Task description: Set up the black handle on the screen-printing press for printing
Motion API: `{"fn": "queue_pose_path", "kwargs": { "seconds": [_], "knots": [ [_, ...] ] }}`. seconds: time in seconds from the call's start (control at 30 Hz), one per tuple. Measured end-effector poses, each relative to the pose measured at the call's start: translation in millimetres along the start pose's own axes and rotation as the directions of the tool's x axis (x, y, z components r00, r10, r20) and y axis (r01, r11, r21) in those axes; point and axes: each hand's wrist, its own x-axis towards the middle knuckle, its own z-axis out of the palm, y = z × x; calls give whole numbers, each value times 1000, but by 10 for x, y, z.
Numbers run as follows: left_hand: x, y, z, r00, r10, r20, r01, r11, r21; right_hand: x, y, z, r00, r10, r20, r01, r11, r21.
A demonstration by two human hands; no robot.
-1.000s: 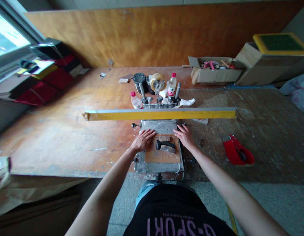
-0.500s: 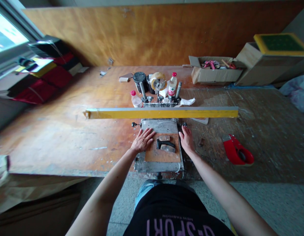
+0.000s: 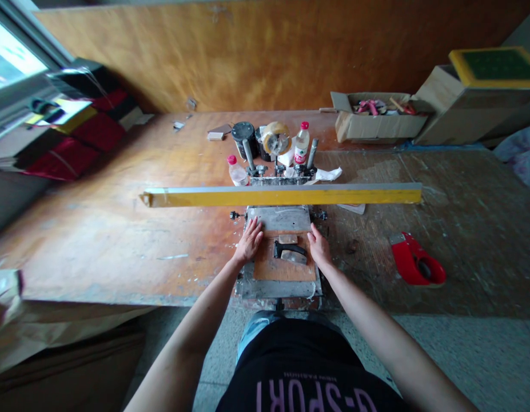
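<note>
My left hand (image 3: 250,241) lies flat with fingers apart, over the left edge of a grey metal base plate (image 3: 279,216) and beside a brown board (image 3: 265,272). On the opposite side, my right hand (image 3: 319,246) rests at the board's right edge, fingers stretched forward and holding nothing. On the board sits a black curved handle (image 3: 293,249) with small grey blocks around it. Just beyond the hands, a long yellow and grey bar (image 3: 282,196) crosses above the plate. Clamp knobs (image 3: 261,170) and two upright metal posts (image 3: 311,153) stand behind the bar.
A red tape dispenser (image 3: 419,263) lies to the right. Behind the bar are red-capped bottles (image 3: 302,143), a tape roll (image 3: 277,138) and a black tub (image 3: 243,139). Cardboard boxes (image 3: 380,127) stand at the back right, stacked dark and red bundles (image 3: 84,131) at the left.
My right hand has moved left from beside the plate onto the board's right edge. My left hand has shifted slightly, its fingers now pointing more forward.
</note>
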Motion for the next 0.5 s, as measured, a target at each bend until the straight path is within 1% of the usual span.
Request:
{"fn": "queue_pose_path", "kwargs": {
  "seconds": [0.07,0.13,0.23,0.3,0.37,0.43,0.47,0.5],
  "knots": [
    [0,-5,22,998,-37,-54,35,999,-35,-1,1,2,1000,3,-1,-3,1000,-8],
    [1,-11,30,993,-85,-79,80,995,-63,9,16,12,1000,-18,-3,18,1000,19],
    [-1,-35,13,977,-199,-81,188,974,-126,53,47,-18,997,-73,9,72,994,87],
    [-9,-65,-13,964,-258,-61,245,953,-176,87,81,-124,994,-106,30,102,988,115],
    [-19,-102,-46,957,-288,-44,273,938,-214,104,158,-341,992,-117,37,112,985,129],
    [-32,-133,-84,952,-304,-42,288,931,-226,87,319,-676,994,-113,-4,113,990,87],
    [-41,-138,-105,950,-310,-40,294,930,-218,63,439,-877,992,-114,-55,115,993,17],
    [-54,-135,-127,947,-318,-41,305,932,-196,28,584,-1088,985,-124,-124,113,990,-90]
  ]
}}
